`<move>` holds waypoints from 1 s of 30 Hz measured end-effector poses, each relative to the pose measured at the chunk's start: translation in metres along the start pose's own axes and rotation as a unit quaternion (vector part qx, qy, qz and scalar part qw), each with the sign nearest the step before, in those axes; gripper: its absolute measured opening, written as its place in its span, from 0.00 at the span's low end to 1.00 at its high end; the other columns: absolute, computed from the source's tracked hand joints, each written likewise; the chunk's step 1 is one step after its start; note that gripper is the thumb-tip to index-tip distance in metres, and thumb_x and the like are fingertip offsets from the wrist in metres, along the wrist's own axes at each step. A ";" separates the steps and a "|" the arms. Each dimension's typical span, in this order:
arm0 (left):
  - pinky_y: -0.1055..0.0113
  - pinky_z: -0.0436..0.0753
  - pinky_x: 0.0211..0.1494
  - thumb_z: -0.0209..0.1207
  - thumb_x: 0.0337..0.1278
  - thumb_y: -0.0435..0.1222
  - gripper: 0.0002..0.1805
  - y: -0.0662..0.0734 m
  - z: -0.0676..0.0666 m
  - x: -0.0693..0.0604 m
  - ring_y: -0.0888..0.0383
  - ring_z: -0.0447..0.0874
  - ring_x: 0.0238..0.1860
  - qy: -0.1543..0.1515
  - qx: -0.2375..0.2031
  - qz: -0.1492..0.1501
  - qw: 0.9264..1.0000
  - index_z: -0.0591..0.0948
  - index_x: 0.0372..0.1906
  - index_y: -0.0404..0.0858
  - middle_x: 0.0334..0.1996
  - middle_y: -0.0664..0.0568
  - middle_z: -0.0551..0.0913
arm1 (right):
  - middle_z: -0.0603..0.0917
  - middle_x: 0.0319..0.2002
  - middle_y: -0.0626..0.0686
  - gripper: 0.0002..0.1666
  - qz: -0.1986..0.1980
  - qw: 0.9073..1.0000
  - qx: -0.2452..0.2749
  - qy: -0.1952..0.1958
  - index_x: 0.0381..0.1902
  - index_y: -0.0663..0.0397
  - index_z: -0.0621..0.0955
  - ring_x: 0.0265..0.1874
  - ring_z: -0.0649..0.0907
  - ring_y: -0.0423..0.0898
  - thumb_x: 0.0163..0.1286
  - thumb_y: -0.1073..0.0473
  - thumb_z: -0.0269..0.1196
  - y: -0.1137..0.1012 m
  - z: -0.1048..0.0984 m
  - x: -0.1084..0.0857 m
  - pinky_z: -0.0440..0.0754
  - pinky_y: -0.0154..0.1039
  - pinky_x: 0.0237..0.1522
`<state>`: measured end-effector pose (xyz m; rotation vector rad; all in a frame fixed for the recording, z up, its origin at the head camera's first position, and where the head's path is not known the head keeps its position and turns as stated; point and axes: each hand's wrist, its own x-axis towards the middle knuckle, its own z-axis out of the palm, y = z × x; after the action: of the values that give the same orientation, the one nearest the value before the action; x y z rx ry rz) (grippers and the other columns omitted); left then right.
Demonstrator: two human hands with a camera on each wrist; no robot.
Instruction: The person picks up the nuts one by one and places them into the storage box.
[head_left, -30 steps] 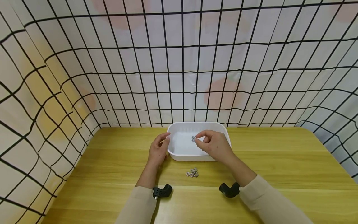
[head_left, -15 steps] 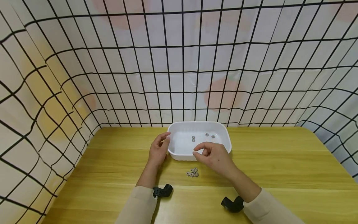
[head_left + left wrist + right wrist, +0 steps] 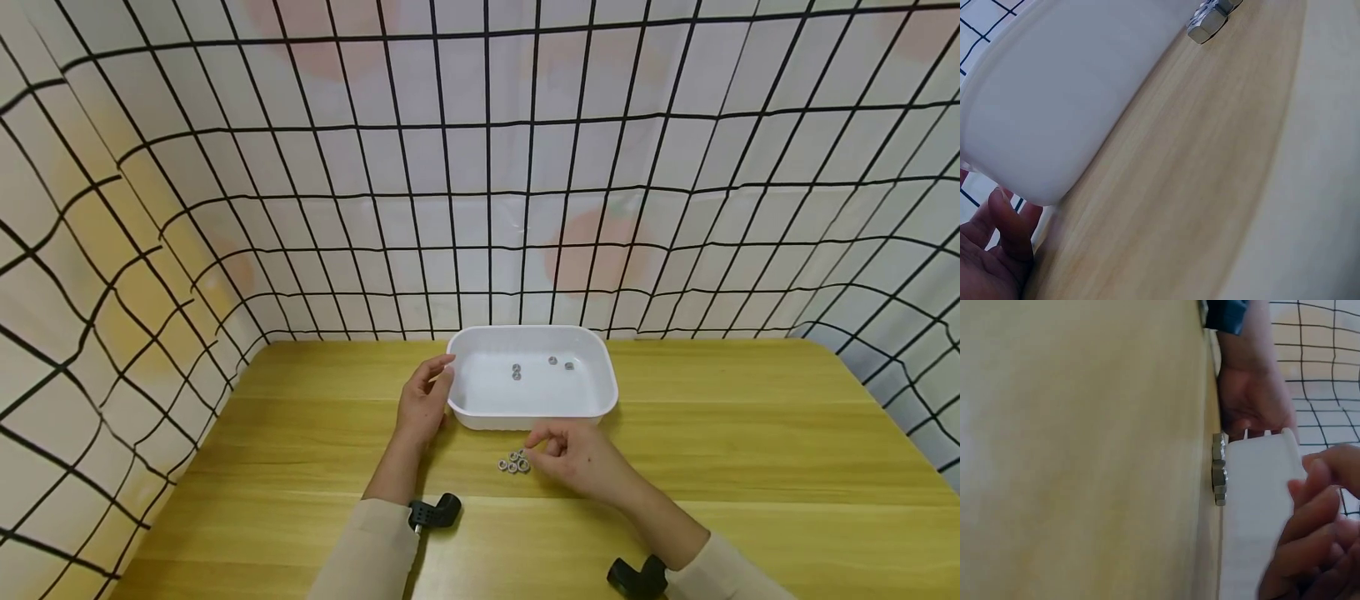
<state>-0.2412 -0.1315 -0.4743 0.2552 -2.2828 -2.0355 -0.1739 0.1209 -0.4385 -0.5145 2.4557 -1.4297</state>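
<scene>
A white plastic tray [image 3: 480, 393] stands at the table's back, with several small metal nuts [image 3: 552, 361] on its floor. My left hand [image 3: 423, 404] is at the tray's left end, its fingertips against the rim; in the left wrist view its thumb [image 3: 1009, 222] lies by the tray's corner. Loose nuts [image 3: 512, 467] form a small cluster on the wood in front of the tray. Over the cluster's right side hovers my right hand [image 3: 577, 458], thumb and forefinger bent towards each other. In the right wrist view that hand's fingers [image 3: 1307, 519] are apart from the nuts [image 3: 1220, 472].
Wooden table [image 3: 285, 467] extends to both sides of the tray. A black wire grid [image 3: 487, 196] over pale cloth rises behind it and along the sides. Black wrist mounts [image 3: 437, 511] sit at both sleeves.
My right hand has withdrawn from above the tray towards me and down to the loose nuts, uncovering nuts in the tray's right half. The left hand stays at the tray's end.
</scene>
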 end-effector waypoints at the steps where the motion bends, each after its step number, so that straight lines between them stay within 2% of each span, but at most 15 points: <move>1: 0.70 0.74 0.22 0.55 0.75 0.48 0.16 0.000 0.000 0.000 0.48 0.79 0.57 0.000 0.001 -0.001 1.000 0.81 0.61 0.55 0.67 0.50 0.76 | 0.79 0.21 0.45 0.07 0.000 1.000 0.001 -0.007 0.41 0.56 0.86 0.18 0.72 0.36 0.66 0.61 0.69 0.002 0.000 0.000 0.69 0.28 0.20; 8: 0.70 0.74 0.22 0.55 0.75 0.48 0.16 0.000 0.000 0.001 0.48 0.79 0.57 0.000 0.001 -0.005 1.000 0.81 0.61 0.56 0.67 0.50 0.75 | 0.80 0.23 0.47 0.10 0.000 1.000 -0.001 -0.031 0.42 0.59 0.85 0.18 0.72 0.35 0.66 0.60 0.70 0.014 -0.001 0.000 0.67 0.27 0.20; 14: 0.70 0.74 0.22 0.55 0.74 0.48 0.16 0.000 0.001 0.001 0.48 0.79 0.57 0.001 0.000 -0.004 1.000 0.82 0.61 0.56 0.66 0.50 0.76 | 0.80 0.25 0.46 0.10 0.020 0.998 -0.031 -0.045 0.42 0.54 0.85 0.22 0.75 0.37 0.64 0.57 0.70 0.018 0.001 -0.001 0.72 0.30 0.25; 21: 0.70 0.74 0.22 0.55 0.74 0.48 0.16 -0.001 0.000 0.001 0.48 0.79 0.57 -0.001 -0.001 0.000 1.000 0.82 0.61 0.56 0.66 0.50 0.77 | 0.80 0.24 0.44 0.10 0.011 0.997 -0.073 -0.029 0.39 0.51 0.85 0.22 0.75 0.37 0.61 0.56 0.72 0.019 0.007 0.003 0.72 0.31 0.26; 25: 0.70 0.74 0.22 0.55 0.74 0.48 0.16 -0.001 0.000 0.001 0.49 0.79 0.57 -0.003 -0.005 0.004 1.000 0.82 0.61 0.55 0.66 0.50 0.77 | 0.79 0.22 0.41 0.09 -0.005 0.994 -0.105 -0.016 0.37 0.48 0.85 0.20 0.75 0.35 0.59 0.57 0.73 0.021 0.011 0.005 0.72 0.30 0.25; 30: 0.70 0.74 0.22 0.55 0.74 0.47 0.17 -0.001 0.000 0.000 0.49 0.79 0.57 -0.005 -0.007 0.006 1.000 0.81 0.62 0.54 0.66 0.49 0.76 | 0.79 0.21 0.38 0.08 -0.004 0.990 -0.138 -0.001 0.34 0.44 0.85 0.20 0.76 0.34 0.58 0.55 0.74 0.020 0.016 0.006 0.73 0.31 0.26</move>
<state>-0.2413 -0.1318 -0.4753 0.2293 -2.2683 -2.0513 -0.1771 0.1148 -0.4639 -0.5802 2.6678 -1.0932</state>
